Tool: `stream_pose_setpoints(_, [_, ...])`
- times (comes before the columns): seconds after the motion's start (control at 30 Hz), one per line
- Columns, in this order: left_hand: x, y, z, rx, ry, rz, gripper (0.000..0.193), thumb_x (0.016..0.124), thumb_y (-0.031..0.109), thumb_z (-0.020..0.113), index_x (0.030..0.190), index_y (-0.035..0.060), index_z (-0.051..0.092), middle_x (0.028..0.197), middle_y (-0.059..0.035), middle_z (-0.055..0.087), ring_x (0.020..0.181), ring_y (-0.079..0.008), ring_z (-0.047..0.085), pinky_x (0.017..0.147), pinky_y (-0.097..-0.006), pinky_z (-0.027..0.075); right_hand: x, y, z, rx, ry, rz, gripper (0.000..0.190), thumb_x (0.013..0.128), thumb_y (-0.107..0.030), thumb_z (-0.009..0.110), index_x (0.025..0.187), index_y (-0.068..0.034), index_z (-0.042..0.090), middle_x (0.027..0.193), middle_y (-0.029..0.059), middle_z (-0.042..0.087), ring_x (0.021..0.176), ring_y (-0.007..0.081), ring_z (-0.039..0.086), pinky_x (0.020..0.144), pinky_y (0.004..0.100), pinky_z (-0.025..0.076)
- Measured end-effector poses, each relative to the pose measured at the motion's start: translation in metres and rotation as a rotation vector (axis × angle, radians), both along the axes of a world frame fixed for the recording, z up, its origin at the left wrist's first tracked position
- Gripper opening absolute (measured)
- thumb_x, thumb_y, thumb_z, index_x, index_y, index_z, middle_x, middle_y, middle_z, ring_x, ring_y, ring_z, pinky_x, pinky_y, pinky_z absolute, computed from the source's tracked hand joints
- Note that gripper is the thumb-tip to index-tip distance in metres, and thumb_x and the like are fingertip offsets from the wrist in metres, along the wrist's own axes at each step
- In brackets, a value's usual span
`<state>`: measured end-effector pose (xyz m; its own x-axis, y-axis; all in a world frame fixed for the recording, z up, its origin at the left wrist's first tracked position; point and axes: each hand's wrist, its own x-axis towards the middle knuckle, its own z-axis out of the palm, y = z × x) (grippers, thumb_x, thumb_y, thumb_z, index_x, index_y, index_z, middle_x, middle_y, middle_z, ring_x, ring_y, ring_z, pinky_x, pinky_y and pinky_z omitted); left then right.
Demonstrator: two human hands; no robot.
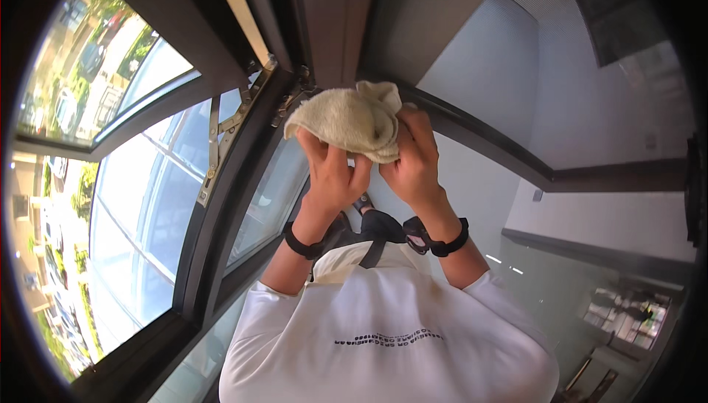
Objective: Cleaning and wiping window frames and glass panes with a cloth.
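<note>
A cream terry cloth [345,118], bunched and folded over, is held up before my chest between both hands. My left hand [334,170] grips its lower left part from below, with the fingertips tucked under the fabric. On the other side my right hand [412,154] pinches the cloth's right edge, and some of those fingers are hidden behind it. Just beyond the cloth rises a dark brown window frame post [337,27]; whether the cloth touches it I cannot tell.
On the left an outward-opened window sash [149,99] hangs on a metal friction stay hinge [227,126]. The dark window sill frame [191,270] runs down beside my left arm. A dark-framed glass panel [481,121] stands to the right. Below lies a pale floor [470,176].
</note>
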<state>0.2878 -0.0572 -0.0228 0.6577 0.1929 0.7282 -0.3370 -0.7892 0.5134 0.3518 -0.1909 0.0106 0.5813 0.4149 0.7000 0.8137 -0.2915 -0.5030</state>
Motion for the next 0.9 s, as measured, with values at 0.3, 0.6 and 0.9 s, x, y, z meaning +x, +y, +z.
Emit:
stream_pose_setpoints(0.3, [0.049,-0.068,0.031,0.047,0.101,-0.237,0.041,0.083,0.005,0.068,0.123,-0.0007,0.060,0.120,-0.0205,0.058,0.108,-0.0409,0.057,0.094,-0.0448,0.046,0.006,-0.097,-0.018,-0.097,0.018,-0.431,0.040,0.072,0.010,0.063,0.112,0.005,0.064,0.112,0.0187,0.059,0.102,0.0396,0.060,0.090,0.0467,0.050])
stream_pose_setpoints(0.6, [0.053,-0.092,0.032,0.036,0.118,-0.252,0.023,0.081,0.011,0.071,0.100,0.0001,0.064,0.104,-0.0119,0.063,0.104,-0.0309,0.060,0.093,-0.0454,0.046,-0.012,-0.149,0.001,-0.289,0.151,-0.586,0.045,0.072,0.004,0.068,0.117,0.001,0.064,0.119,0.0169,0.054,0.103,0.0384,0.060,0.088,0.0467,0.050])
stream_pose_setpoints(0.9, [0.054,-0.075,0.032,-0.030,0.191,0.146,0.028,0.079,0.002,0.073,0.106,0.0018,0.069,0.101,-0.0136,0.068,0.099,-0.0371,0.065,0.084,-0.0441,0.052,0.002,-0.104,0.007,-0.412,0.145,-0.286,0.056,0.073,-0.004,0.072,0.127,-0.005,0.058,0.110,0.0155,0.056,0.081,0.0359,0.068,0.066,0.0463,0.059])
